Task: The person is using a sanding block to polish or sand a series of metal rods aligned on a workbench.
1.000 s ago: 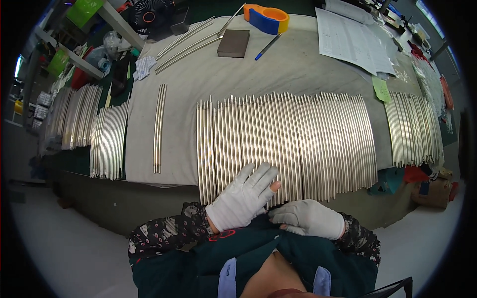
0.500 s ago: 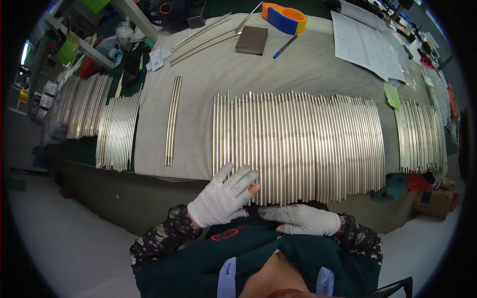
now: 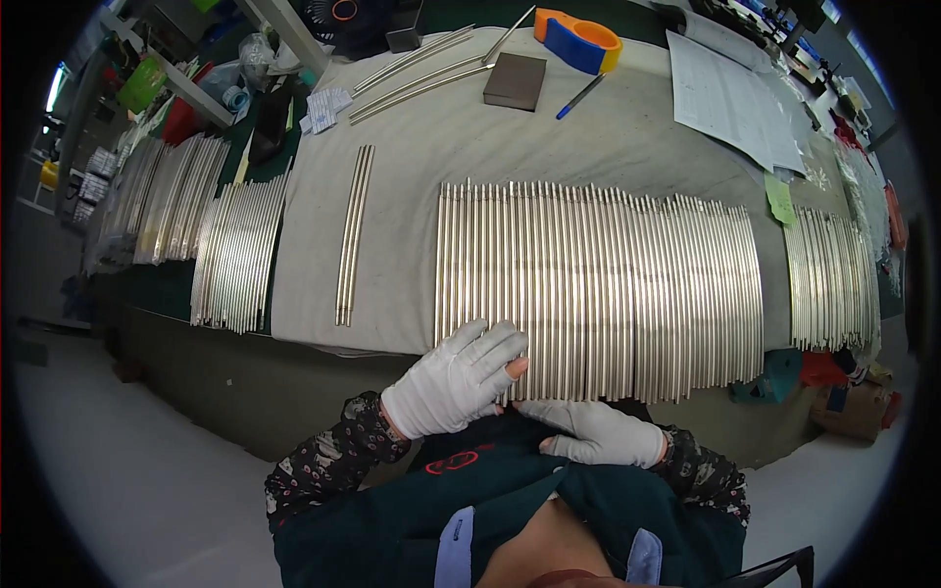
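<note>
The long row of metal rods [image 3: 598, 284] lies in front of me on the grey table cloth [image 3: 407, 225], and its left end looks tidier than a second ago: the narrow dark gap that set a few rods apart there has closed, and the rod whose tip stood out at the far side now sits level with its neighbours. My left hand [image 3: 456, 382], which was farther in along the row, is over its left end now, while the whole scene has swung rightward in view. That hand lies palm down, slanting far and right from the near left, its gloved fingers stretched across the near part of the rods and a bare fingertip on the right; it grasps nothing, only rests on top. My right hand [image 3: 608, 431] is at the near edge, fingers straight and pointing left just beside the rods' near ends, thumb apart and nearer my body; its grip is loose too, though I cannot tell whether the fingertips press on those ends. Three separate rods [image 3: 355, 235] lie to the left of the row, well apart from it, and another batch of rods [image 3: 828, 279] lies to the right, near a green note [image 3: 780, 199].
</note>
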The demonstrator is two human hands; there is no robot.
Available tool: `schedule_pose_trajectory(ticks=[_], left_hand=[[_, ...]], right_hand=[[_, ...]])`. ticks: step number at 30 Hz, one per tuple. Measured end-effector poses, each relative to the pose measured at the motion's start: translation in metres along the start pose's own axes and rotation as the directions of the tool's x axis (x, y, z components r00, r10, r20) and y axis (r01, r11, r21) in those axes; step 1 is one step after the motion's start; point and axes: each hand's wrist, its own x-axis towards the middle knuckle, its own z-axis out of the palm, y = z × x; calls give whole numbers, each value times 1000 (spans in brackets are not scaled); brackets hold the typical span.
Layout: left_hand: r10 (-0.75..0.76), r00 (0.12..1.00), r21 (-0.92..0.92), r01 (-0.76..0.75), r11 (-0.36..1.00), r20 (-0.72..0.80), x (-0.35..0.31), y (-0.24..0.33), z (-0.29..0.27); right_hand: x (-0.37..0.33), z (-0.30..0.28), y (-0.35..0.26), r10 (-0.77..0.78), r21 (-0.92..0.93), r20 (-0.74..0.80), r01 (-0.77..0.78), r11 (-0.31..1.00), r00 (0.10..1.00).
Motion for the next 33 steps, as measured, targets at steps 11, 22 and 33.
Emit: schedule_pose_trajectory(ticks=[11,22,33], left_hand=[[-316,936,171,340,925,-153,-19,-12,-12],[-341,933,243,359,901,-112,-28,-21,-11],[-262,965,26,263,964,-28,-25,-2,-8]], right_hand=[[-9,-10,-8,-89,352,91,51,935,992],[-10,-14,-15,-84,368,102,41,929,991],[-11,-13,-13,-58,373,95,19,927,994]])
